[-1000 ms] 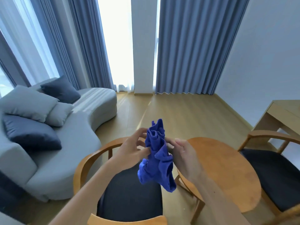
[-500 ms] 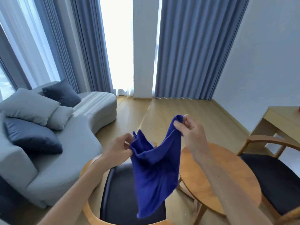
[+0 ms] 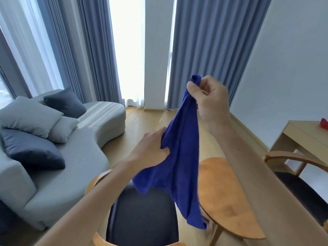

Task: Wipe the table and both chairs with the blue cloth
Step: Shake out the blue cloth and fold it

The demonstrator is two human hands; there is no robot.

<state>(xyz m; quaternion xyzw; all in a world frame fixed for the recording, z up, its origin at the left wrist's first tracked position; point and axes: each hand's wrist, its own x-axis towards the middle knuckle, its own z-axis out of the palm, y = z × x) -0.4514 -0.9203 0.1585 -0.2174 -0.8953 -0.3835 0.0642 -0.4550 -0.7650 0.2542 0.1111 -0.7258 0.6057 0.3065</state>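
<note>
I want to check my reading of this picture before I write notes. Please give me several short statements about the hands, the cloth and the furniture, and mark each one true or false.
1. The right hand pinches a top corner of the blue cloth. True.
2. The left hand is empty. False: it holds the cloth at its left edge, lower than the right hand.
3. The cloth lies flat on the round table. False: it hangs in the air between the hands, above the table and chair.
4. A chair with a dark seat stands left of the round table. True.
5. The sofa carries no cushions. False: several grey and dark cushions lie on it.
</note>
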